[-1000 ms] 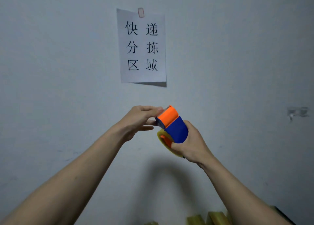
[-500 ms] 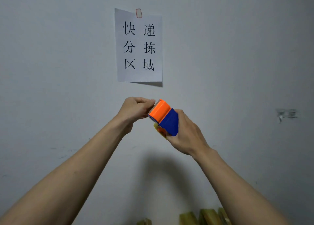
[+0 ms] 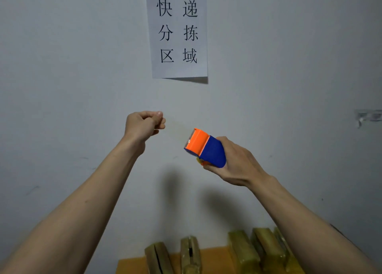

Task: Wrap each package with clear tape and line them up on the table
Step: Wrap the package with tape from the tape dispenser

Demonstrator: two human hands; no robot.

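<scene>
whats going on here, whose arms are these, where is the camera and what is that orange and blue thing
There is no machine here: these are a person's two bare arms, filmed by one camera worn on their head, so you see roughly what they see.

The right hand grips an orange and blue plastic tape dispenser. The left hand is raised beside it with its fingers pinched together. A faint clear strip seems to stretch from the dispenser toward them, so it is probably pulling out clear tape, though the tape is too see-through to be sure.

At the bottom edge, several yellowish tape-wrapped packages stand in a row on an orange table top.

Behind is a pale wall with a white paper sign printed in Chinese characters.
</scene>
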